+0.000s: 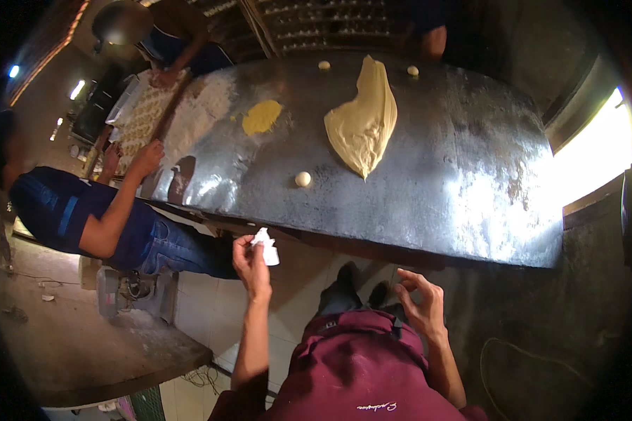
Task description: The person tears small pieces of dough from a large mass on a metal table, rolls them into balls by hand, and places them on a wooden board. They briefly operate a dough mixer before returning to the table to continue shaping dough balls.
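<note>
My left hand [251,265] pinches a crumpled white piece of paper or cloth [266,247] in front of the table's near edge. To the right, my right hand [421,302] hangs below the edge with its fingers apart and nothing in them. Beyond both hands lies the dark, shiny worktable [428,161]. A large, smooth, pale yellow mass of soft dough [364,119] spreads over its middle. Nearer to me sits a small round dough ball [303,179]. Two more balls, a left one [324,65] and a right one [413,71], rest near the far edge.
Yellow powder [262,117] and pale flour [203,112] cover the table's left part. At left, a person in dark blue [70,217] and another [182,42] reach to a tray of small pieces [144,116]. A lower counter [112,351] stands at lower left.
</note>
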`<move>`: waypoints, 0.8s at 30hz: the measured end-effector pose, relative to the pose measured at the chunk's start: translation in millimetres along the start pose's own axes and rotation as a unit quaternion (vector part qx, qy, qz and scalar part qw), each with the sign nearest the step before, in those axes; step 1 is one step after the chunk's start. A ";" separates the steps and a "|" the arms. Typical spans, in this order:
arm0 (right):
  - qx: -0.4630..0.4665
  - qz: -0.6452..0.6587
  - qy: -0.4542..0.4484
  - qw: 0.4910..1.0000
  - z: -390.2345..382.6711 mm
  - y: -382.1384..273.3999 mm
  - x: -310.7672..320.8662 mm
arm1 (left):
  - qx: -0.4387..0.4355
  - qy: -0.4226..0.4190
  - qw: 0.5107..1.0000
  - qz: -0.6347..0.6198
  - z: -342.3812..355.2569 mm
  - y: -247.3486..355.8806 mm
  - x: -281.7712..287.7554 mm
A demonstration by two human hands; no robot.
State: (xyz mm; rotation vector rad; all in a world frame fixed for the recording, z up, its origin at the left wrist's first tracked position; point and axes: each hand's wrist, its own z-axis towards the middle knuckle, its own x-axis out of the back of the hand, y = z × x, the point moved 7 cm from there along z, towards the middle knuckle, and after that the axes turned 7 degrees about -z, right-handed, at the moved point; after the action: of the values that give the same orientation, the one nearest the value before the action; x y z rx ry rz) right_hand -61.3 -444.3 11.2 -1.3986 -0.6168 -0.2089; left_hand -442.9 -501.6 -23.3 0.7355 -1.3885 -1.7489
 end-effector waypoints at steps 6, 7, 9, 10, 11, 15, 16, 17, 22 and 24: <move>-0.245 -0.060 -0.181 0.951 -15.9 135.5 -86.1 | 0.428 -0.099 0.898 0.037 15.1 -189.4 52.0; -0.225 -0.051 -0.143 0.962 -14.8 147.2 -88.0 | 0.411 -0.084 0.907 -0.016 20.8 -203.7 53.1; -0.238 -0.066 -0.104 0.963 -21.7 168.2 -95.1 | 0.432 -0.077 0.890 -0.124 18.6 -228.4 46.7; -0.232 -0.052 -0.074 0.968 -24.6 172.4 -97.7 | 0.400 -0.108 0.906 -0.088 18.3 -232.9 41.6; -0.270 -0.026 -0.090 0.958 -32.2 179.1 -106.3 | 0.409 -0.101 0.907 0.003 12.3 -239.9 42.2; -0.372 0.034 -0.141 0.917 -52.1 178.0 -155.2 | 0.468 -0.259 0.827 0.171 -42.6 -242.5 0.4; -0.350 0.028 -0.165 0.922 -49.6 170.2 -174.2 | 0.469 -0.421 0.770 0.099 -71.0 -233.3 -30.3; -0.258 0.059 -0.177 0.948 -44.8 153.4 -189.5 | 0.490 -0.531 0.691 -0.026 -101.2 -216.6 -54.8; -0.270 0.100 0.114 0.951 -120.6 142.6 -153.3 | 0.257 -0.780 0.569 0.047 -159.0 -175.6 -92.7; -0.338 -0.274 -0.016 0.900 -171.9 146.2 -131.5 | 0.246 -0.777 0.553 0.173 -153.8 -187.8 -84.8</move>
State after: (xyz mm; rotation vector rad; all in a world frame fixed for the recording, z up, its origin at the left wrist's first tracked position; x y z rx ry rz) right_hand -50.5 -610.8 -189.7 -1.8615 -1.0197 -0.9230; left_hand -312.1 -490.5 -244.3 -1.3137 -2.8805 -1.4194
